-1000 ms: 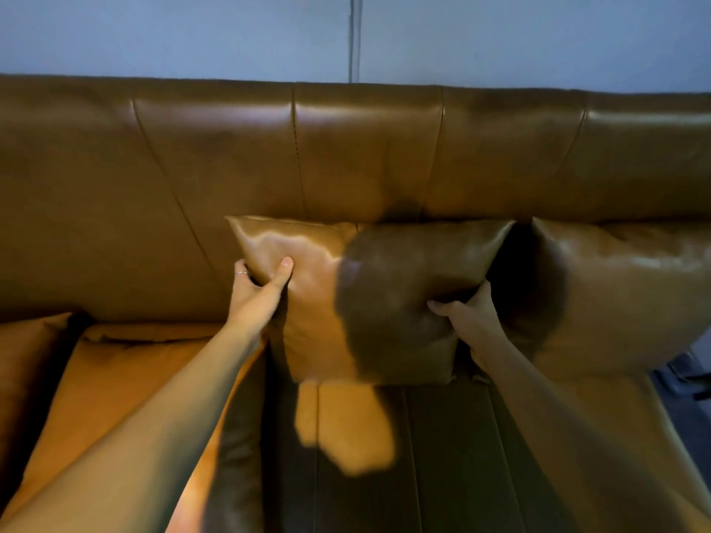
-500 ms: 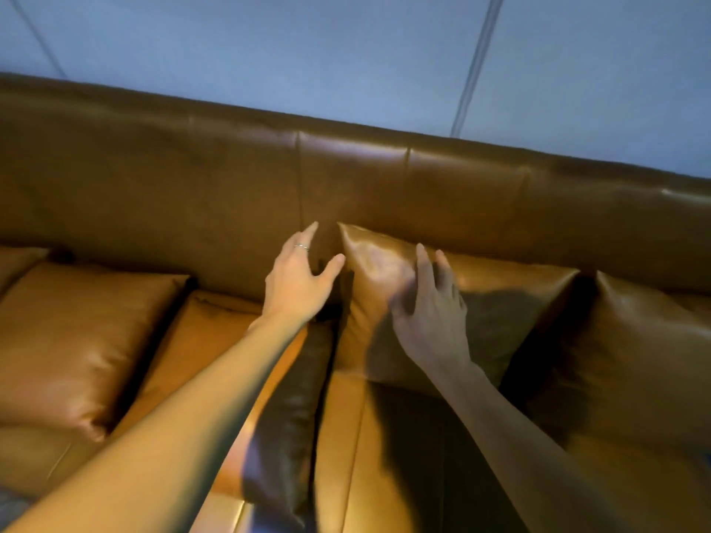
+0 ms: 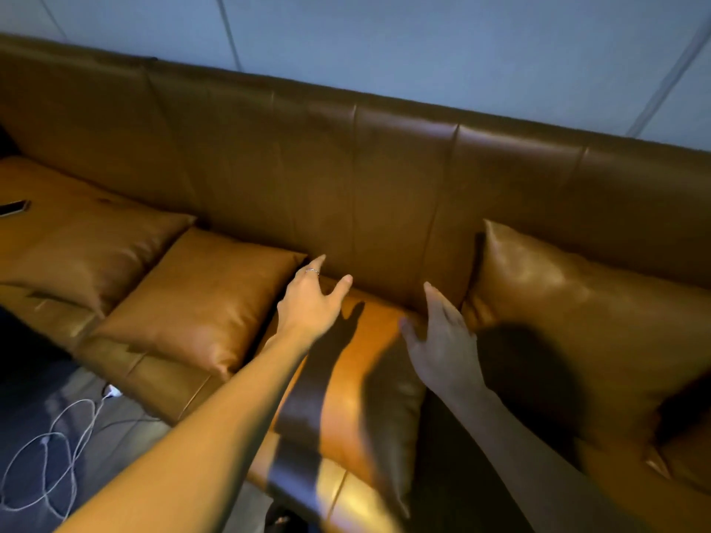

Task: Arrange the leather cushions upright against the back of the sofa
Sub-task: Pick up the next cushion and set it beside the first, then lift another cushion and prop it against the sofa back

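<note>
Smooth, glossy tan leather on cushions and sofa back

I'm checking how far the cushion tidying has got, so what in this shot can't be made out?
- Head view: whether the left hand and right hand touch the flat cushion below them; the angle hides it.
- The upright cushion: its lower corner lies in the person's shadow.
- The dark flat object: cut by the left edge, too small to identify.
- The cable: runs off the frame.

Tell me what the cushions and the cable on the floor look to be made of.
Cushions: smooth tan leather or a look-alike, glossy, with soft creases and stitched edges. Cable: thin, pale, probably plastic-sheathed; it lies in loose loops.
</note>
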`<move>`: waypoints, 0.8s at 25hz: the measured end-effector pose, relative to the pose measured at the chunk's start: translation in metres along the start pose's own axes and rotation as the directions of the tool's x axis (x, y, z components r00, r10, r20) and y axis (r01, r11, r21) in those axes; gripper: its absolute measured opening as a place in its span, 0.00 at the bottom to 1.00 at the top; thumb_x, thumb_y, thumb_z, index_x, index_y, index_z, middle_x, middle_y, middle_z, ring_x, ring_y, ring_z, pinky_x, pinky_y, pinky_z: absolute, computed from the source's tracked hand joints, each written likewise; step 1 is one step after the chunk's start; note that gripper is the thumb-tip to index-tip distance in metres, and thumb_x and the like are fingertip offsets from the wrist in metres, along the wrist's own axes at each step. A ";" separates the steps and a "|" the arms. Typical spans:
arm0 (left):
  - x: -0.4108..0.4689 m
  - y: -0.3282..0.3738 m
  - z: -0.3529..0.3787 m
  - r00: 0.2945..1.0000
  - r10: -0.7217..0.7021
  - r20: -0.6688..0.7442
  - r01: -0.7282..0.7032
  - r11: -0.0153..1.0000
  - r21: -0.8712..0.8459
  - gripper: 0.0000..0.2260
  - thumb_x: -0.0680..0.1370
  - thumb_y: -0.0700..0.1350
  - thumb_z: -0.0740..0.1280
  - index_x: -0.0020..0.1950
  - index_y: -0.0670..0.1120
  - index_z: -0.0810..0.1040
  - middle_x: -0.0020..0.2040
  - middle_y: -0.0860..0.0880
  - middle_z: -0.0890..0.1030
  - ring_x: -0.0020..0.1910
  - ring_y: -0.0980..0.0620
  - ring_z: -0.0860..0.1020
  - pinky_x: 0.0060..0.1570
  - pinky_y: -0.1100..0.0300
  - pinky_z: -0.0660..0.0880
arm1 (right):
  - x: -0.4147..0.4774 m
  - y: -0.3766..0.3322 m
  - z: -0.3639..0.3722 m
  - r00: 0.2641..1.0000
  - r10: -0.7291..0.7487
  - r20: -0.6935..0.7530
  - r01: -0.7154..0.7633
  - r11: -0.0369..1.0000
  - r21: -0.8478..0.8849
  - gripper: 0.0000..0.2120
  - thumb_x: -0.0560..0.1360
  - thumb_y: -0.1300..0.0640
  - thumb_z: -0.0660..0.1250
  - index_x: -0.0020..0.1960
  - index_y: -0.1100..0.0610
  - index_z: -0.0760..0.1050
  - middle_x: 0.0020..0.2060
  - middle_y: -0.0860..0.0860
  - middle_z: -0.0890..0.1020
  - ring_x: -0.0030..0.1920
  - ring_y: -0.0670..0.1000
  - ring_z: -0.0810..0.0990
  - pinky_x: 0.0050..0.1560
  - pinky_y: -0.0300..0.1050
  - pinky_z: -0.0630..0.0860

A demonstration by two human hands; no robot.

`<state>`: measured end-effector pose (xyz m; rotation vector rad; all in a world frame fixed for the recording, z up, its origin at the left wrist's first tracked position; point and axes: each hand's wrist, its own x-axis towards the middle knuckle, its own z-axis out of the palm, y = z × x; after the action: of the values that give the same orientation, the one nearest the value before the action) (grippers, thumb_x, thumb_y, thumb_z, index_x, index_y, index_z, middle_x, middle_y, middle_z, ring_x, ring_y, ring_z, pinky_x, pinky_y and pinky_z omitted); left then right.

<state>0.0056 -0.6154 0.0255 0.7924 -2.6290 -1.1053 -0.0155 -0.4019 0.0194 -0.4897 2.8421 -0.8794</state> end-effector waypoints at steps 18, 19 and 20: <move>0.108 -0.164 0.063 0.734 -0.477 0.482 0.598 0.791 -0.129 0.41 0.72 0.62 0.73 0.78 0.45 0.63 0.74 0.46 0.71 0.71 0.42 0.71 0.70 0.48 0.68 | 0.078 0.057 0.155 0.449 0.866 0.218 -0.822 0.305 0.482 0.45 0.71 0.37 0.72 0.77 0.59 0.58 0.74 0.62 0.69 0.71 0.67 0.68 0.68 0.61 0.68; 0.111 -0.161 0.062 0.720 -0.496 0.485 0.628 0.763 -0.152 0.42 0.71 0.62 0.74 0.78 0.45 0.63 0.74 0.45 0.71 0.70 0.41 0.71 0.70 0.47 0.68 | 0.077 0.059 0.155 0.452 0.860 0.237 -0.783 0.255 0.568 0.45 0.69 0.40 0.75 0.75 0.60 0.62 0.71 0.61 0.73 0.68 0.66 0.73 0.66 0.59 0.71; 0.114 -0.158 0.061 0.703 -0.507 0.499 0.654 0.736 -0.174 0.43 0.71 0.63 0.74 0.78 0.45 0.63 0.73 0.45 0.71 0.70 0.40 0.71 0.70 0.45 0.68 | 0.077 0.059 0.153 0.461 0.857 0.229 -0.757 0.245 0.605 0.43 0.66 0.43 0.77 0.73 0.61 0.65 0.67 0.60 0.76 0.65 0.65 0.76 0.64 0.58 0.73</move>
<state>-0.0479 -0.7315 -0.1339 1.5305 -2.3957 -2.0500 -0.0713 -0.4631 -0.1422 1.1251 2.0553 -1.4802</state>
